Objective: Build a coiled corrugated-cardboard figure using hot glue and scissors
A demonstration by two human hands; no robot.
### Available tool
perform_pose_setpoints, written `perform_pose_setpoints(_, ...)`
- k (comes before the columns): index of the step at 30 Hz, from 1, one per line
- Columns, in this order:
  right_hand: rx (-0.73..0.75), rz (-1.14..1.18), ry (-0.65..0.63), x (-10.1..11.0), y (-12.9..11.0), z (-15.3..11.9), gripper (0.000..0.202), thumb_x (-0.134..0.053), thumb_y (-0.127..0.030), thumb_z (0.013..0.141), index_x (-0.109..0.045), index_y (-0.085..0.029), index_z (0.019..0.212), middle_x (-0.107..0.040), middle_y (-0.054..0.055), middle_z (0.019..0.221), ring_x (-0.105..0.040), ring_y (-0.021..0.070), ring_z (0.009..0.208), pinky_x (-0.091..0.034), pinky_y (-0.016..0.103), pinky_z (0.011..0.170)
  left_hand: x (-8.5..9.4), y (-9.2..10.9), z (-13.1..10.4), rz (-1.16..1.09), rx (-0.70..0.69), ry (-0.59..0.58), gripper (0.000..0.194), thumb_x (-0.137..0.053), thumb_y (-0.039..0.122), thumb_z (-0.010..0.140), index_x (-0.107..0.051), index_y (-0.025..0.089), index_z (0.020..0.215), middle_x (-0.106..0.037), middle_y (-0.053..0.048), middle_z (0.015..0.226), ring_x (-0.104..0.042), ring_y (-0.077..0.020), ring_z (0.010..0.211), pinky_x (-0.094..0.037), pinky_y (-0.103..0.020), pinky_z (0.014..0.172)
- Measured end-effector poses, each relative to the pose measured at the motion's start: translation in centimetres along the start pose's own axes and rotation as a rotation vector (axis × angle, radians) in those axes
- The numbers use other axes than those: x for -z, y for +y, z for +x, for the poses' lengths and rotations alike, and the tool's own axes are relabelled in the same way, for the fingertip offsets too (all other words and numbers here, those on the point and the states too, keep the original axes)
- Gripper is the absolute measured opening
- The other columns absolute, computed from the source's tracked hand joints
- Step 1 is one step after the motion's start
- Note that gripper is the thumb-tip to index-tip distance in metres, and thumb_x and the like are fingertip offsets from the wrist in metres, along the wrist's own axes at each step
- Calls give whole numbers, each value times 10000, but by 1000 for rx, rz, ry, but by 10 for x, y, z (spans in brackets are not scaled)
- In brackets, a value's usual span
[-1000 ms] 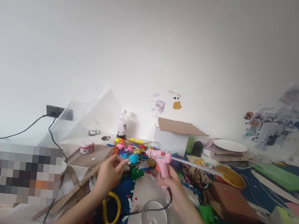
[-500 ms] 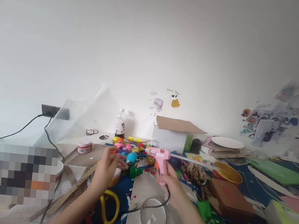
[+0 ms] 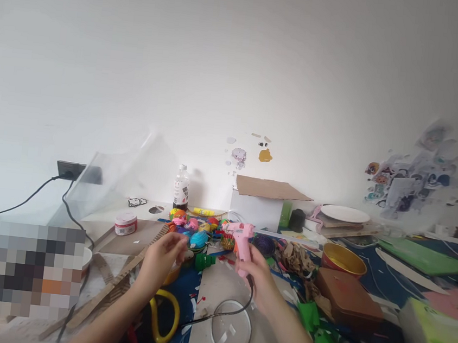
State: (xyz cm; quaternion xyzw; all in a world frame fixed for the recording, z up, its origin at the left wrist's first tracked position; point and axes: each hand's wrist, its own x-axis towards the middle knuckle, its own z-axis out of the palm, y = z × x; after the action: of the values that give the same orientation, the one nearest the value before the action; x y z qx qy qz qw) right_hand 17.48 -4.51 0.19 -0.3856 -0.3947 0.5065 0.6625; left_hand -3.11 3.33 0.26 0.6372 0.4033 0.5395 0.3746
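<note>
My right hand (image 3: pixel 257 279) grips the handle of a pink glue gun (image 3: pixel 238 235), nozzle pointing left, and a clear glue stick (image 3: pixel 289 238) juts from its back. Its black cord (image 3: pixel 222 311) trails down over the table. My left hand (image 3: pixel 158 265) hovers just left of it with thumb and fingertips pinched together; anything between them is too small to make out. Just beyond the left fingertips lies a heap of colourful woven balls (image 3: pixel 194 231). A green cap (image 3: pixel 203 260) sits between the two hands.
Yellow-handled scissors (image 3: pixel 164 317) and a clear round lid (image 3: pixel 230 332) lie near my forearms. A gold bowl (image 3: pixel 342 259), a brown box (image 3: pixel 348 300) and green paper scraps (image 3: pixel 311 322) crowd the right. A white box (image 3: pixel 263 210), a bottle (image 3: pixel 181 188) and a red-lidded jar (image 3: pixel 125 224) stand behind.
My view has drifted a little. The right hand has drawn the glue gun slightly nearer and left, and the left hand has sunk a bit below the balls, staying pinched.
</note>
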Motion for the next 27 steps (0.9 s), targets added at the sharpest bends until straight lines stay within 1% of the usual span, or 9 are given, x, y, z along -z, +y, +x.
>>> perform_pose_setpoints(4,11,-11,-28,-1,0,-1,333,-615,-162,567,-607,-174,900,-503,-44,603,-412,119,563,-286,235,549,-3,3,-1,-68,7,-4,307,-567,489,716,-478,200,659,-502,62,413,-443,-117,385,-350,-230,428)
perform_pose_setpoints(9,14,-30,-47,-1,0,-1,330,-591,-153,574,-602,-178,903,-503,-46,595,-421,122,570,-297,239,568,-3,8,-4,-137,25,10,333,-640,456,671,-423,210,614,-515,66,403,-441,-101,385,-343,-209,425)
perform_pose_setpoints(13,-8,-14,-46,-4,-2,-3,307,-586,-142,554,-608,-180,858,-496,-47,590,-404,118,559,-286,237,553,-3,6,-4,-209,67,-30,380,-645,476,669,-396,209,566,-511,61,404,-431,-97,346,-311,-208,384)
perform_pose_setpoints(16,-21,10,-43,-6,-4,-4,289,-595,-138,549,-608,-180,834,-494,-47,589,-385,113,544,-271,235,529,-3,3,-3,-261,93,-65,392,-588,514,720,-435,191,559,-506,52,439,-431,-91,355,-307,-207,382)
perform_pose_setpoints(19,-13,17,-42,-6,-5,-5,302,-602,-131,549,-608,-175,847,-498,-45,593,-394,115,546,-284,234,530,-3,3,-3,-293,102,-67,389,-540,531,758,-523,169,618,-520,37,474,-457,-99,409,-346,-210,421)
perform_pose_setpoints(22,-5,19,-40,-5,-4,-4,319,-601,-130,550,-607,-172,866,-518,-38,608,-417,119,558,-307,233,542,-2,5,-2,-304,95,-51,358,-590,508,727,-563,158,656,-551,22,525,-485,-114,474,-399,-229,483)
perform_pose_setpoints(25,-2,21,-51,-5,-4,-4,294,-605,-140,552,-604,-176,843,-529,-34,608,-434,122,560,-318,234,550,-2,6,-1,-310,81,-4,296,-675,421,657,-584,164,772,-584,25,611,-520,-128,544,-436,-249,547)
perform_pose_setpoints(27,5,24,-86,-5,-4,-4,263,-601,-154,566,-598,-177,828,-526,-31,602,-436,123,559,-314,235,547,-2,4,-1,-318,72,25,282,-682,328,625,-585,168,836,-604,16,690,-553,-143,617,-453,-263,597)
